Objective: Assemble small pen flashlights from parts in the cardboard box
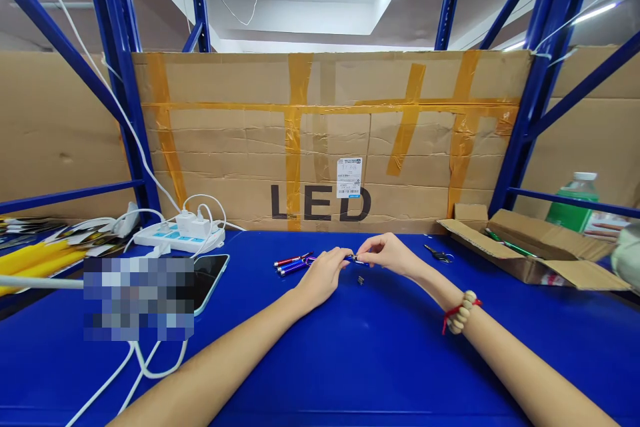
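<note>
My left hand and my right hand meet over the blue table, both pinching one small blue pen-shaped light between them. Just left of my hands lie a few more pen lights, one red and the others blue, side by side. A tiny dark part sits on the table right below the held light. My right wrist wears a beaded bracelet with a red cord.
A white power strip with chargers and white cables sits at the left, beside a phone. An open cardboard box stands at the right, small scissors next to it, a green bottle behind. A taped cardboard wall backs the table.
</note>
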The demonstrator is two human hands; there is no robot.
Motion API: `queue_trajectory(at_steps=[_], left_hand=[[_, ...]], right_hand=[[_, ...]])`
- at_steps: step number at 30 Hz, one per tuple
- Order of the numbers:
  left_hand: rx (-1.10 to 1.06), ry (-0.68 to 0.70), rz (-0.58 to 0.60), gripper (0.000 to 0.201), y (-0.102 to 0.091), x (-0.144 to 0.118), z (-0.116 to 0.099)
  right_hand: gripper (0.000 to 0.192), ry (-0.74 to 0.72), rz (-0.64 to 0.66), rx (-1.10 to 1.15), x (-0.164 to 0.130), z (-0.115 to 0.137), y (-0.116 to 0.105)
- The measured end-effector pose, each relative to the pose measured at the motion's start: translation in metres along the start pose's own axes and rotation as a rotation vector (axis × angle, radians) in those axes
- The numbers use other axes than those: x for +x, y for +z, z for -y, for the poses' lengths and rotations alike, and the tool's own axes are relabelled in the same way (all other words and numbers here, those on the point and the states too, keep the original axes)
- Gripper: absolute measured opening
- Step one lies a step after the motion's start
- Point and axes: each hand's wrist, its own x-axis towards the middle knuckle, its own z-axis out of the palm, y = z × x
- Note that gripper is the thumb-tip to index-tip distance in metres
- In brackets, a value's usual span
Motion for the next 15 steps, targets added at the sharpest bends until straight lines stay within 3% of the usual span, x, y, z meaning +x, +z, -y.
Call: queue_trajectory(at_steps=[9,15], left_hand=[[-0.047,0.035,0.018,0.023,-0.0002,0.0001,-0.0015],[-0.007,0.071,-0.009,0.025,0.0034,-0.0021,0.0011]], right_hand=[[0.029,0.054,0.023,0.012,-0.0005,0.0001,0.0006],[0.03,0.013,0.04,-0.05,-0.0002,-0.005,0.0008]])
